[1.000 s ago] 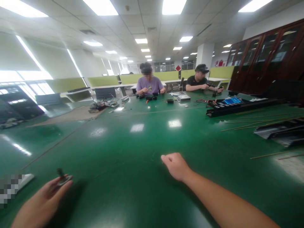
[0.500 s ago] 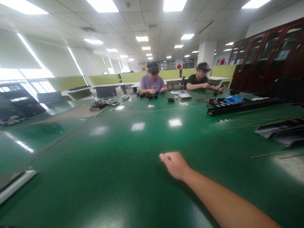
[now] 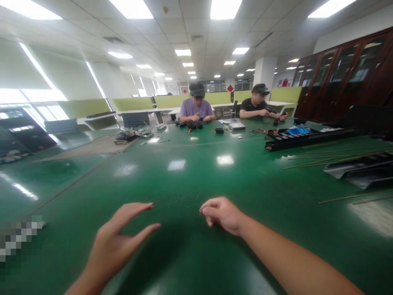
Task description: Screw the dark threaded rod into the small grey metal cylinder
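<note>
My right hand (image 3: 221, 214) is closed in a pinch over the green tabletop (image 3: 172, 188). At its thumb and fingertips shows a tiny dark, shiny thing (image 3: 201, 211), too small to name. To the left, my left hand (image 3: 119, 235) hovers above the table with thumb and fingers spread apart and nothing between them. Its fingertips point toward the right hand, with a gap between the two hands.
Black metal channels (image 3: 307, 137) and thin brass-coloured rods (image 3: 310, 164) lie at the right. Two people (image 3: 196, 107) work across the table among small electronic parts. A pile of parts (image 3: 132, 135) sits far left. A pixelated object (image 3: 21, 237) lies near left.
My left hand has come into view from the lower left, open. The right hand has turned slightly, so its pinched fingertips and the tiny thing now show.
</note>
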Motion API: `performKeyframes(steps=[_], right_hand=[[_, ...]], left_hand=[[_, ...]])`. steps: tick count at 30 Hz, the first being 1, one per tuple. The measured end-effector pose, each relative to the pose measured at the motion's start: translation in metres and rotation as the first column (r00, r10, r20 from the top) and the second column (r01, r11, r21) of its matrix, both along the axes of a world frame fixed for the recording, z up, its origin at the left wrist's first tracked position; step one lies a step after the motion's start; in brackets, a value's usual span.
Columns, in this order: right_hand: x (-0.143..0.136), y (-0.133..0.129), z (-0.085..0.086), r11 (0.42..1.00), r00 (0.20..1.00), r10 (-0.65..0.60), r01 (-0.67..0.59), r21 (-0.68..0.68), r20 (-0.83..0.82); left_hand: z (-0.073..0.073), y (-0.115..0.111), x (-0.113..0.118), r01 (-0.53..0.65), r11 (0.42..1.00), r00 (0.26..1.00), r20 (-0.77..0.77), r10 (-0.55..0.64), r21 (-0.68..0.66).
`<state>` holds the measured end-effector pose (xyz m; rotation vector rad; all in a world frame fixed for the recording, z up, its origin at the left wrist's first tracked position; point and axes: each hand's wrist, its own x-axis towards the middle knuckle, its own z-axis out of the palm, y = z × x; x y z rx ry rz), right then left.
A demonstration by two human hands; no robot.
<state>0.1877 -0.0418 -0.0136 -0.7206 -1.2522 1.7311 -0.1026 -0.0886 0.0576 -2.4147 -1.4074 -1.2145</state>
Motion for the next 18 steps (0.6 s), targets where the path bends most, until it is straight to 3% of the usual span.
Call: performKeyframes(steps=[3, 6, 10, 13, 16, 18], right_hand=[[-0.002, -0.003, 0.002, 0.997, 0.993, 0.034, -0.042, -0.062, -0.116], [-0.005, -0.006, 0.005, 0.995, 0.984, 0.047, -0.062, -0.085, -0.170], [-0.007, -0.006, 0.006, 0.995, 0.982, 0.046, -0.062, -0.081, -0.181], [-0.008, -0.006, 0.003, 0.993, 0.984, 0.074, -0.088, -0.082, -0.164], [-0.007, -0.006, 0.002, 0.988, 0.986, 0.122, -0.132, -0.080, -0.117], [-0.006, -0.007, 0.003, 0.984, 0.986, 0.158, -0.161, -0.075, -0.045]], left_hand=[[-0.002, 0.017, 0.053, 0.309, 0.945, 0.945, -0.080, -0.318, -0.103], [-0.004, 0.026, 0.089, 0.474, 0.867, 0.879, 0.028, -0.476, -0.152], [-0.011, 0.028, 0.107, 0.466, 0.870, 0.875, 0.234, -0.425, -0.164], [-0.011, 0.024, 0.109, 0.430, 0.867, 0.892, 0.271, -0.363, -0.253], [-0.007, 0.018, 0.099, 0.368, 0.871, 0.926, 0.219, -0.309, -0.327], [-0.003, 0.012, 0.080, 0.274, 0.913, 0.955, 0.197, -0.222, -0.302]])
